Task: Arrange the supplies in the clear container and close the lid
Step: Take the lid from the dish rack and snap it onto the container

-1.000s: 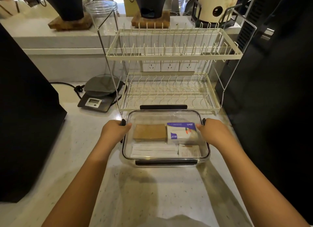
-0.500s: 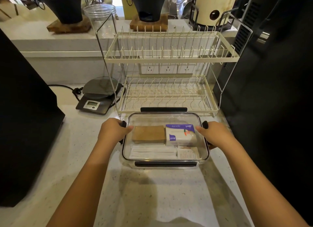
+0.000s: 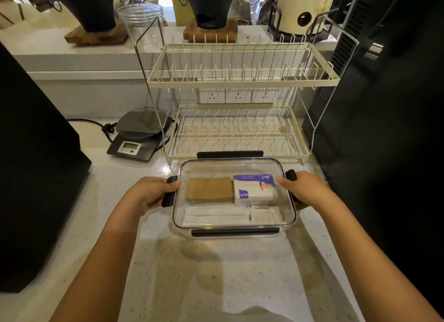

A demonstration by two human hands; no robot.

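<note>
the clear container (image 3: 234, 227) is sitting on the counter (image 3: 216, 273) just before the dish rack (image 3: 237, 129), lid on, supplies inside (likely light, rigid, slick-walled). the left hand (image 3: 150, 193) and right hand (image 3: 302, 189) are clamping its black side latches, the best hold.

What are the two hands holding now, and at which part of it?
The clear container, by its short ends: the left hand at the left black side latch, the right hand at the right latch.
</note>
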